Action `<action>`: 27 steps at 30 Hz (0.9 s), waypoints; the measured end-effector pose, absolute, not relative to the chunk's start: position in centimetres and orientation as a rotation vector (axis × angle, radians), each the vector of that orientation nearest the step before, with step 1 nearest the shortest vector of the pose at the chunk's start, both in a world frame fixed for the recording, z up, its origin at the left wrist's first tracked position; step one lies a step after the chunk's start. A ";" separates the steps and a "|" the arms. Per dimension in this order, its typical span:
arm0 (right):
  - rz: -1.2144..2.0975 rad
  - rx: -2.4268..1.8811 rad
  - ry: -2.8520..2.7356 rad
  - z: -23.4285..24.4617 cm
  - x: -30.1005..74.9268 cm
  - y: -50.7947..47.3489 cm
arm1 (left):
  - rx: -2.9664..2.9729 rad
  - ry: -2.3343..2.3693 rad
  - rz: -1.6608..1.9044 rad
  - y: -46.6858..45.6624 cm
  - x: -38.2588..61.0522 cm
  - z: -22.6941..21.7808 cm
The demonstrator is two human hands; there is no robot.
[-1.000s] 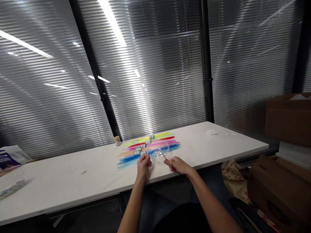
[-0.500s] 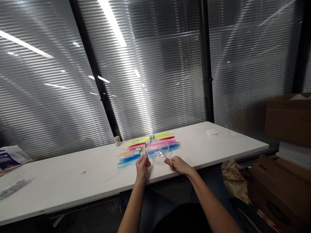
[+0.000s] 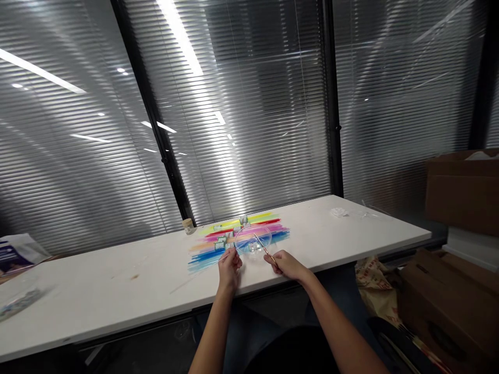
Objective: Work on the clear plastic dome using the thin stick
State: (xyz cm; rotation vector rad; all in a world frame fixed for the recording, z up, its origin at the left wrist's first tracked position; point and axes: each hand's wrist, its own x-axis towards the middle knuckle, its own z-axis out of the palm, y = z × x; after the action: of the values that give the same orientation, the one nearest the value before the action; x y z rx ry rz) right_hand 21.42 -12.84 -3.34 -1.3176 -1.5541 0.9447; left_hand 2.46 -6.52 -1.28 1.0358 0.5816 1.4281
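Note:
My left hand is closed in a pinch near the left edge of a clear round dish; what it pinches is too thin to name. My right hand is closed on a thin stick that slants up and left into the dish. The dish lies on a fan of colourful strips, yellow, red, pink and blue, spread on the white table. Both forearms reach in from the bottom of the view.
A small tan jar stands behind the strips by the window blinds. A crumpled clear wrapper lies at the table's right end. Cardboard boxes stack at the right. A printed bag lies far left.
Both hands have shifted slightly towards the dish; the stick's tip sits a little further into it. Nothing else has moved.

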 end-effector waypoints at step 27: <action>0.945 -1.343 -1.590 -2.7 21.3 -13.2 | 1.105 0.580 1.404 -6.5 2.5 -1.3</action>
State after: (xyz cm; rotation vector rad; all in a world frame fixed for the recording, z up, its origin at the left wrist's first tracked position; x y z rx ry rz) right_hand 21.32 -13.15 -2.68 -1.3430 -1.5905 0.9448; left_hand 2.52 -6.50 -1.31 1.1049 0.5801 1.4037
